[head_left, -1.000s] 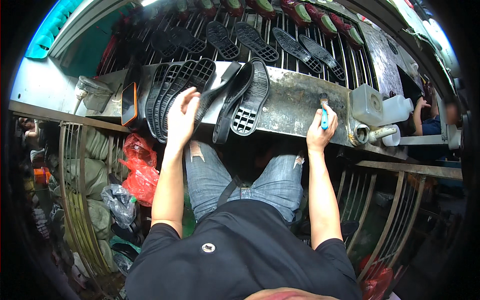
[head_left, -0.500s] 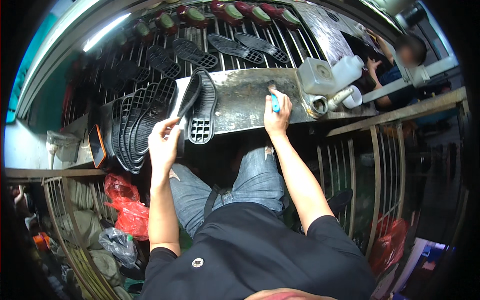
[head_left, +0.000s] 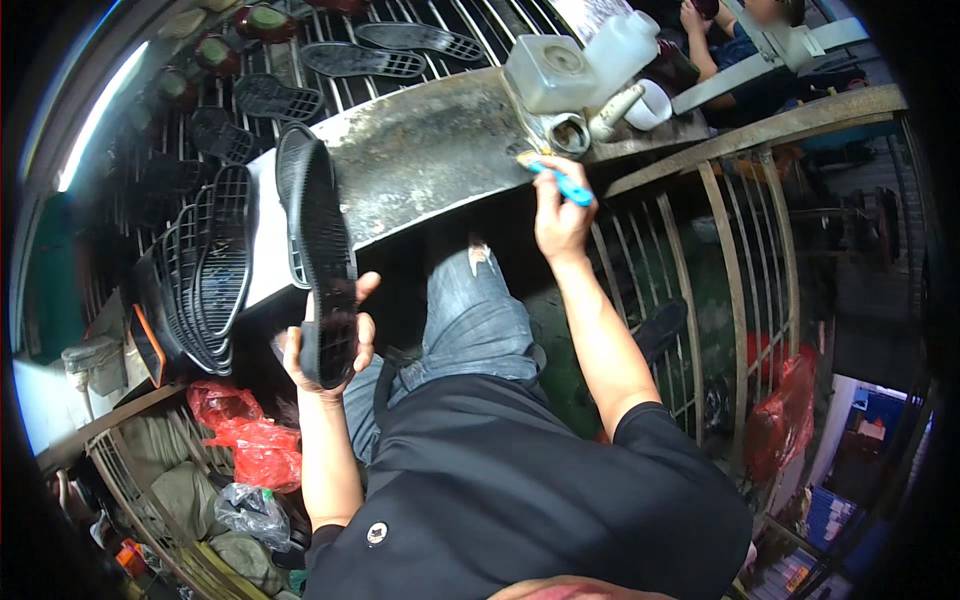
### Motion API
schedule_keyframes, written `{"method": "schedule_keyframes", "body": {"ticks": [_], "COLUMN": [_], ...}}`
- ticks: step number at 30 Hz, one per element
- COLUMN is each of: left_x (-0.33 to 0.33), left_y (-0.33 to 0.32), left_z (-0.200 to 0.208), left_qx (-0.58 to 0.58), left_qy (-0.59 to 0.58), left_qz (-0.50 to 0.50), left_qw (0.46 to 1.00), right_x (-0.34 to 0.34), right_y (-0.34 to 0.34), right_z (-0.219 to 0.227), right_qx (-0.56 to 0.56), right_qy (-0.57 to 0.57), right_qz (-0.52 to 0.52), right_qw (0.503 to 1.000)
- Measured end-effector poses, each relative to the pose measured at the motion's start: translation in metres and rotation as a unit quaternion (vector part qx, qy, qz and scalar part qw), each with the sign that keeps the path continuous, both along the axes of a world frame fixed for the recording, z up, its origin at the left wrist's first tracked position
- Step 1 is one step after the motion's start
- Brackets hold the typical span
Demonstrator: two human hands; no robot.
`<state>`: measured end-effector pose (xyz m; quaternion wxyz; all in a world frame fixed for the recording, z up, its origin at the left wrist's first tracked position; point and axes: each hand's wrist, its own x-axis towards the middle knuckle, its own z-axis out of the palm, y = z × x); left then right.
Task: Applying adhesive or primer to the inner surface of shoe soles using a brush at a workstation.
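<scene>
A black ridged shoe sole [head_left: 328,270] is in my left hand [head_left: 364,335], held up lengthwise off the bench's near edge with fingers around its lower end. Another black sole [head_left: 291,185] shows partly behind it over the bench. My right hand [head_left: 562,228] grips a blue-handled brush [head_left: 572,190]. Its bristles point left, over the right end of the dark, stained work board [head_left: 420,145]. Close beside the brush is a small open jar [head_left: 569,136] with a crusted rim. A row of black soles [head_left: 222,270] leans together to the left.
Behind the jar stand a square translucent container [head_left: 548,75], a white plastic bottle [head_left: 622,52] and a white cup [head_left: 652,105]. More soles [head_left: 362,60] and red shoes [head_left: 265,22] rest on a metal rack. An orange-edged phone [head_left: 148,345] is at left; metal railings [head_left: 735,270] flank me.
My left hand has lifted a sole off the bench and turned it upright toward me. The brush has moved to beside the jar. The whole view has shifted and tilted.
</scene>
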<state>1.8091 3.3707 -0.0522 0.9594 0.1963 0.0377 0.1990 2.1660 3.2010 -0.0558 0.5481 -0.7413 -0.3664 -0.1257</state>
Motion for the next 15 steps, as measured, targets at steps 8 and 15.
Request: {"method": "schedule_keyframes", "body": {"ticks": [8, 15], "left_x": [0.093, 0.081], "left_y": [-0.04, -0.055], "left_z": [-0.02, -0.045], "left_qx": [-0.298, -0.337], "left_qy": [0.002, 0.16], "left_qz": [-0.179, 0.004], "left_qw": [0.938, 0.928], "right_x": [0.048, 0.022], "right_y": [-0.043, -0.042], "right_z": [0.034, 0.018], "right_qx": [-0.097, 0.012], "right_qy": [0.04, 0.1], "right_qz": [-0.049, -0.071], "right_qw": [0.993, 0.992]}}
